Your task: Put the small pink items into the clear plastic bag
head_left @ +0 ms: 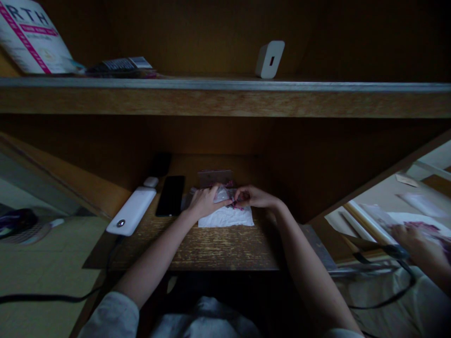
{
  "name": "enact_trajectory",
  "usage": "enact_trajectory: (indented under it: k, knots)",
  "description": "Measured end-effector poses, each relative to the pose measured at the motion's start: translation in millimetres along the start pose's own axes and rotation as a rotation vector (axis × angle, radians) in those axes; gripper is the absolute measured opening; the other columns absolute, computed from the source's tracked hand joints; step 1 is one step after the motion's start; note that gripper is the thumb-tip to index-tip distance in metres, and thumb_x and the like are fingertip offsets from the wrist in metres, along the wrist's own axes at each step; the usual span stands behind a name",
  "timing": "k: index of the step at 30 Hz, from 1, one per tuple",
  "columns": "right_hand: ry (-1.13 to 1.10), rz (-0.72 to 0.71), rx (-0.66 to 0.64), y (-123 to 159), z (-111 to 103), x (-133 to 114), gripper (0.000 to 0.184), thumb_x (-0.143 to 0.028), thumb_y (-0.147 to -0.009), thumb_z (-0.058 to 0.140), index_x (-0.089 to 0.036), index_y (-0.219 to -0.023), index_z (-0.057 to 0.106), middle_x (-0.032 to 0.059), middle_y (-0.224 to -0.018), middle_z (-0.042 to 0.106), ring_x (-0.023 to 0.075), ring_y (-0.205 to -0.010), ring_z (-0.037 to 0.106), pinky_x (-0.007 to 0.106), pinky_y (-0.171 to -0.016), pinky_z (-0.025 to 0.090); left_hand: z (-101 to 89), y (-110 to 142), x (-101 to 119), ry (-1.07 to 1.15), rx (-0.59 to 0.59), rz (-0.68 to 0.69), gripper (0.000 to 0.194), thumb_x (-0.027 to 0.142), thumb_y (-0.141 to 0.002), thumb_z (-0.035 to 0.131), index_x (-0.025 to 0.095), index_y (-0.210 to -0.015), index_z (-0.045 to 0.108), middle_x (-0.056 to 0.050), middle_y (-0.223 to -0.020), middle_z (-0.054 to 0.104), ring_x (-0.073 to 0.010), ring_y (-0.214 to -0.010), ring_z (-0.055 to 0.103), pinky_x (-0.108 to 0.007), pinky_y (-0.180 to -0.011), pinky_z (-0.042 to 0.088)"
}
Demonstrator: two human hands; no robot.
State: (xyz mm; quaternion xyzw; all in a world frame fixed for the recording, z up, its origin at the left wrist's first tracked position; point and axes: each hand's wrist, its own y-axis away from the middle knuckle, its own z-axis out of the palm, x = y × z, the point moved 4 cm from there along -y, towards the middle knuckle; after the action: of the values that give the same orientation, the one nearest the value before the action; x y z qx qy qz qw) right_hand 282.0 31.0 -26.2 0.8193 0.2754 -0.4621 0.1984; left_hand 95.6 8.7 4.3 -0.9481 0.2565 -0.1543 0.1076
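Note:
Both my hands meet over a white paper sheet on a worn wooden desk. My left hand has its fingers closed around a small clear plastic packet. My right hand pinches a small pink-purple item next to the packet; what it is I cannot make out in the dim light. A clear upright piece stands just behind my hands.
A black phone, a white power bank and a small white object lie left of my hands. A shelf overhead bears a white box and a printed bag. Another person's hand works at right.

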Motion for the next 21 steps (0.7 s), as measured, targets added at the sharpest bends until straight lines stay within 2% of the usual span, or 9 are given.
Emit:
enact_trajectory:
  k: [8, 12, 21]
  knots:
    - [-0.021, 0.055, -0.053, 1.8, 1.1, -4.6, 0.034, -0.037, -0.064, 0.072, -0.014, -0.089, 0.064, 0.0041, -0.08, 0.065, 0.0115, -0.067, 0.057, 0.022, -0.059, 0.043, 0.2, 0.4, 0.4, 0.0, -0.008, 0.0, 0.063, 0.067, -0.077, 0.042, 0.02, -0.119, 0.048, -0.009, -0.091, 0.068, -0.0265, -0.082, 0.065, -0.034, -0.067, 0.047]
    - [0.013, 0.055, -0.04, 1.7, 0.6, -6.2, 0.033, -0.037, -0.066, 0.07, -0.014, -0.089, 0.065, 0.0035, -0.077, 0.065, 0.0112, -0.065, 0.056, 0.022, -0.058, 0.043, -0.6, 0.4, 1.5, -0.014, -0.02, 0.001, 0.064, 0.067, -0.078, 0.041, 0.02, -0.12, 0.047, -0.009, -0.091, 0.068, -0.027, -0.082, 0.065, -0.035, -0.067, 0.047]
    - [0.034, 0.008, 0.018, -0.8, -3.1, -9.1, 0.029, -0.04, -0.075, 0.061, -0.013, -0.086, 0.067, 0.0057, -0.081, 0.066, 0.0141, -0.072, 0.058, 0.026, -0.068, 0.045, -0.5, -0.2, 0.3, -0.003, -0.007, 0.003, 0.064, 0.067, -0.078, 0.04, 0.019, -0.12, 0.047, -0.009, -0.091, 0.068, -0.0263, -0.082, 0.065, -0.035, -0.068, 0.048]
